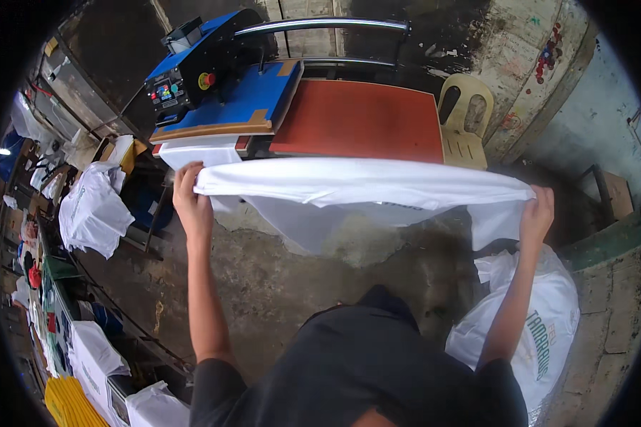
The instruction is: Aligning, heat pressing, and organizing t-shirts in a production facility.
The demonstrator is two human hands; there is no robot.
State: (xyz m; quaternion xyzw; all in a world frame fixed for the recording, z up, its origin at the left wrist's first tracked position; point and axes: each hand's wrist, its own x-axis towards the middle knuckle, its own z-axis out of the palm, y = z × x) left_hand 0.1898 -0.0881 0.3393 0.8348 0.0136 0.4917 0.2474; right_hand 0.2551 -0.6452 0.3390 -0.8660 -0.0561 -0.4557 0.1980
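Note:
A white fabric garment (356, 181) is stretched sideways in the air between my two hands, its lower part hanging down in folds with some dark print showing faintly. My left hand (192, 188) grips its left end at the top edge, just in front of a heat press (221, 107) with a blue upper plate and control box. My right hand (538, 213) grips the other end, above a pile of white printed garments (513, 320). Behind the garment lies the red lower board (360, 117) of the press, with another white cloth (196, 149) under the blue plate.
A cream plastic chair (470, 135) stands behind the board's right end. Along the left are white garments (92, 206), a yellow bundle (71, 398) and crowded racks. A wooden box (612, 199) sits by the right wall; concrete floor (263, 285) shows below.

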